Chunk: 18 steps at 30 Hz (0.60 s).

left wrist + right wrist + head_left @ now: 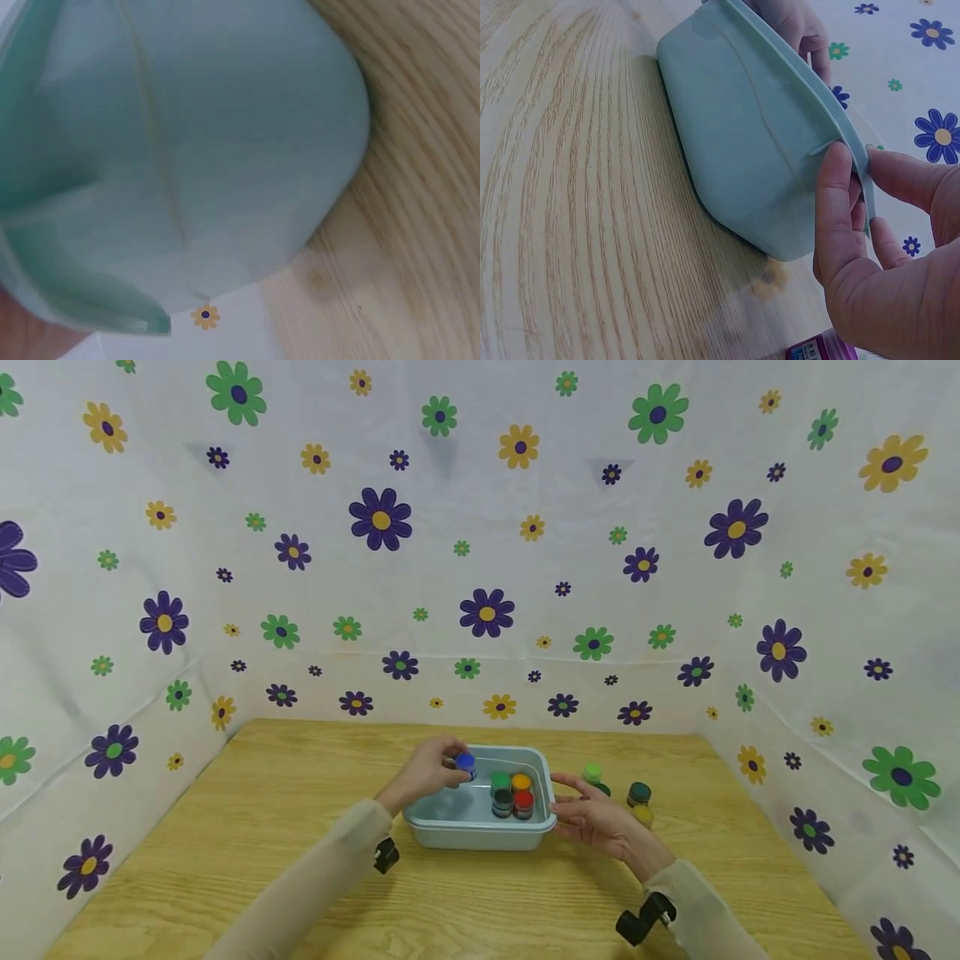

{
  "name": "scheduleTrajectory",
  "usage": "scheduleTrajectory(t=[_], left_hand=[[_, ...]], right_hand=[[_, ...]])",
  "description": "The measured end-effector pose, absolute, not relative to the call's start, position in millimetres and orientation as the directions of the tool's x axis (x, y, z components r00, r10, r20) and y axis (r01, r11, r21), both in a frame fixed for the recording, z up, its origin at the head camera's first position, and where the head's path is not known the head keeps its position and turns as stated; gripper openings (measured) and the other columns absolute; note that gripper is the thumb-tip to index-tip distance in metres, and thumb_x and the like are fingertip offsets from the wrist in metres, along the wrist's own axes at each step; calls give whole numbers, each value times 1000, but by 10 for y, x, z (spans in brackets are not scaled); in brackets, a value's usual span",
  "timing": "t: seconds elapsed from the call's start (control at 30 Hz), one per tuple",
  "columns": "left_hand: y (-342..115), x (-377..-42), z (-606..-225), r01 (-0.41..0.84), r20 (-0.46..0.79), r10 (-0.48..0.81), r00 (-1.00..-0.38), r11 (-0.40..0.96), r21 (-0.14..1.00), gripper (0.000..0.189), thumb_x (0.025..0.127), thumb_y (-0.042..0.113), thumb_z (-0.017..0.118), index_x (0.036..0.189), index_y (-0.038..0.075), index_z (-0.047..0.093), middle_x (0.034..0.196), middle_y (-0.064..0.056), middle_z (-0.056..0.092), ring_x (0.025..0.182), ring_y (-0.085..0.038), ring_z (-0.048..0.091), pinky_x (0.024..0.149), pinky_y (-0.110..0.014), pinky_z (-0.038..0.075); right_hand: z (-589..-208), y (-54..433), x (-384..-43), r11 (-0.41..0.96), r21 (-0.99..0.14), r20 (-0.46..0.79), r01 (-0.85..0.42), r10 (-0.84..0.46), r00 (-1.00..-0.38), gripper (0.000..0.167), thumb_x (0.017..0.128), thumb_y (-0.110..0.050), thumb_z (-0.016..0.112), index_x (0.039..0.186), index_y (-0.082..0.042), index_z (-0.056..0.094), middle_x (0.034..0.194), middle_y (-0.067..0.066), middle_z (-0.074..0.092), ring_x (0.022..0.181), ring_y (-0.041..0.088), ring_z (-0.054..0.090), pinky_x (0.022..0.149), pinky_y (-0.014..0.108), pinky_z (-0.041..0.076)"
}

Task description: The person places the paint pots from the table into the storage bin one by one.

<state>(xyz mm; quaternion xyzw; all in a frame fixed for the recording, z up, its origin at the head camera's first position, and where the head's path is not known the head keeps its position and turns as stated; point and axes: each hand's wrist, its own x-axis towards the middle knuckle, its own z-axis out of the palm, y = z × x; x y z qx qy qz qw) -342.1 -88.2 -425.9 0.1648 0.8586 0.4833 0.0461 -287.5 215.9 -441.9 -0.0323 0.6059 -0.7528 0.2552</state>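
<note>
A small paint jar with a blue lid (pixel 466 763) is pinched in my left hand (pixel 429 770) over the left part of the pale blue plastic basin (pixel 480 837). Several more jars stand together inside the basin, among them a green-lidded jar (pixel 500 783), an orange-lidded jar (pixel 521 783), a dark jar (pixel 502 803) and a red jar (pixel 522 804). My right hand (pixel 603 825) holds the basin's right rim between thumb and fingers, as the right wrist view shows. In the left wrist view the basin's outer wall (pixel 240 142) fills most of the picture and the jar is hidden.
Right of the basin, partly behind my right hand, stand more jars: a light green one (pixel 592 772), a dark teal one (pixel 639 794) and a yellow one (pixel 642 815). A purple jar (pixel 825 348) shows beneath that hand. Flower-printed cloth (pixel 435 577) surrounds the wooden table (pixel 300 793).
</note>
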Motion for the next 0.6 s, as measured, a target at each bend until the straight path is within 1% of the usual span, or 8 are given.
scheduleTrajectory(t=[0.07,0.17,0.37,0.6], left_hand=[[-860,-3426,-4252,216,53,330,-942,480,850,38,84,5,75,120,4,62,111,-12,64,89,-20,65,71,-29,61],[-826,-3428,-4244,192,24,330,-944,486,853,38,83,3,75,118,3,63,110,-13,64,89,-20,65,71,-29,61],[-740,-3434,-4287,165,-8,320,-947,509,845,37,78,-3,77,113,-1,65,104,-15,68,78,-20,66,64,-29,61],[-647,-3431,-4358,122,-45,293,-955,528,840,33,76,-3,78,107,1,67,102,-15,68,72,-18,66,59,-27,60]], right_hand=[[-4420,2162,-2878,-136,-929,-257,343,-427,-867,69,96,-2,59,153,-10,21,125,12,59,93,15,69,85,29,59],[-4422,2163,-2884,-137,-930,-256,342,-427,-867,69,96,-2,59,153,-11,21,125,12,59,93,15,69,85,29,59],[-4421,2162,-2878,-138,-927,-264,347,-416,-870,70,95,-3,61,153,-10,22,130,15,56,94,16,68,86,30,59],[-4414,2156,-2866,-136,-929,-262,345,-417,-870,70,95,-2,60,153,-11,22,124,12,58,92,15,68,84,29,60]])
